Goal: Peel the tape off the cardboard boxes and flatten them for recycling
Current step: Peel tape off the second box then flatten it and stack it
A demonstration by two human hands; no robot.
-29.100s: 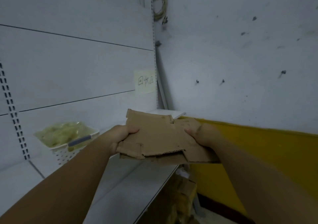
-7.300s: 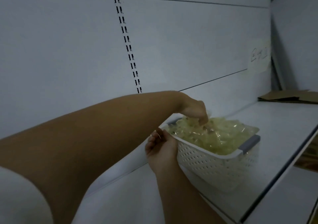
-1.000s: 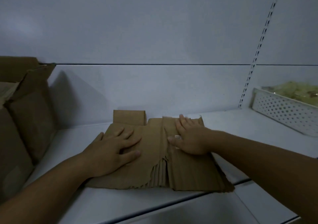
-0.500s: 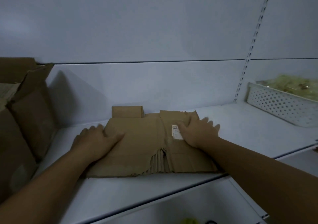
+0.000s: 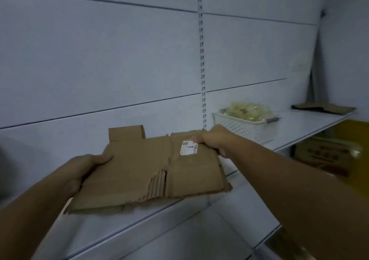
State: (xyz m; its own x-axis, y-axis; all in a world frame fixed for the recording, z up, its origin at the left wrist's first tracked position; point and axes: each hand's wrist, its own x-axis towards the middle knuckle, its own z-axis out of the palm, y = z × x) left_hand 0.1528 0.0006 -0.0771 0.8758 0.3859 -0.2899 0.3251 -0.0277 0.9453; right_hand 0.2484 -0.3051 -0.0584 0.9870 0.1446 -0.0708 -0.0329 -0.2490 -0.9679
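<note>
A flattened brown cardboard box [image 5: 139,172] with a white label [image 5: 188,147] and a torn front edge is lifted off the white shelf [image 5: 299,124]. My left hand [image 5: 83,170] grips its left edge, thumb on top. My right hand [image 5: 214,139] holds its far right corner, thumb next to the label. The fingers under the cardboard are hidden.
A white perforated basket [image 5: 243,126] full of crumpled clear tape stands on the shelf to the right. Flattened cardboard [image 5: 323,108] lies at the shelf's far right end. A printed carton [image 5: 327,156] sits on a lower level, beside a yellow wall.
Both hands went from pressing flat on the cardboard to gripping its edges, and the cardboard has come up off the shelf. The view has swung right, away from the open box at left.
</note>
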